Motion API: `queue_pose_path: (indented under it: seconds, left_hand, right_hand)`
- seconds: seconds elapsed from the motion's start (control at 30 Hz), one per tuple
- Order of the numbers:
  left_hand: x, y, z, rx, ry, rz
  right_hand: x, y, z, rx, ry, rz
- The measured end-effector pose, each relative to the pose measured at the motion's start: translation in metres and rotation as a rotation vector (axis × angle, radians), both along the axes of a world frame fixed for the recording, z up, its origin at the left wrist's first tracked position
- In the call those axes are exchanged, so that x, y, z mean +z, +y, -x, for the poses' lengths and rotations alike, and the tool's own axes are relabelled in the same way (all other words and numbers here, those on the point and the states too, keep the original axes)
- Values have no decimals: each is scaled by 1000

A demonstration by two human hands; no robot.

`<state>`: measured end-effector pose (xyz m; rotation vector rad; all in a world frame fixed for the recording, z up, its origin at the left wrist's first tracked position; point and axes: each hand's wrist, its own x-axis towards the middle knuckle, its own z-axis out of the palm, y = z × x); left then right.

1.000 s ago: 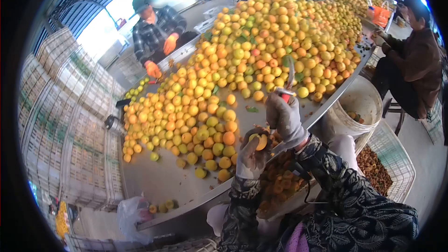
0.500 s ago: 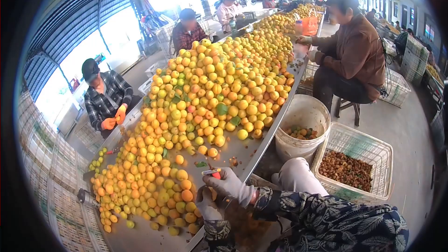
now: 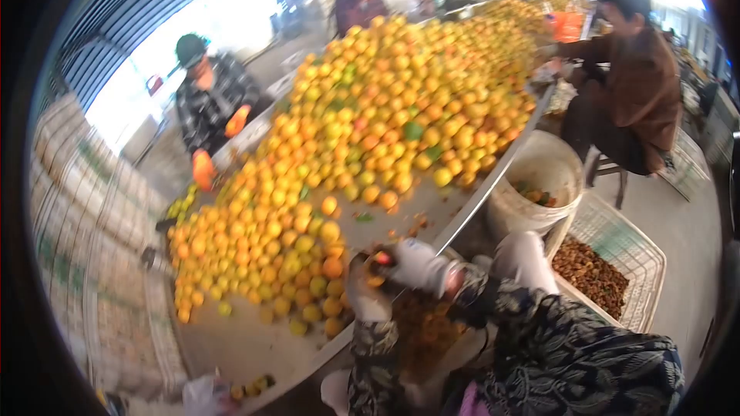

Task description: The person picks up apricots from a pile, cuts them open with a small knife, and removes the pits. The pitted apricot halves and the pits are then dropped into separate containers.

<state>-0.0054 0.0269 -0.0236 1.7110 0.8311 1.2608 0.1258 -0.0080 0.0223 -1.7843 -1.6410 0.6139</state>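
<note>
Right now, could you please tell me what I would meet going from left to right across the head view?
Stacked crates, person in plaid, left grip, right grip, white bucket, crate of brown pieces.

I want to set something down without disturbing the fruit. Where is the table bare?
The widest bare patch of table lies between the fruit heap and the loose fruits by the plastic bag. A smaller one, beside scraps and a leaf, lies between heap and near rim, beyond the right hand. The heap itself is crowded.
</note>
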Motion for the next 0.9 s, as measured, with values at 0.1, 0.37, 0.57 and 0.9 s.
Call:
queue_pose_path:
  seconds: [0.1,0.37,0.57,0.9]
  left_hand:
    - [-29,4,0,46,-358,389]
    - [-1,-33,25,-97,124,165]
    - [14,-8,58,150,-518,654]
    - [24,8,76,395,-384,335]
  right_hand:
    - [-3,0,8,-88,-67,-97]
    - [-9,60,-15,32,-231,122]
    - [-10,107,43,378,-387,42]
    - [9,101,46,318,19,449]
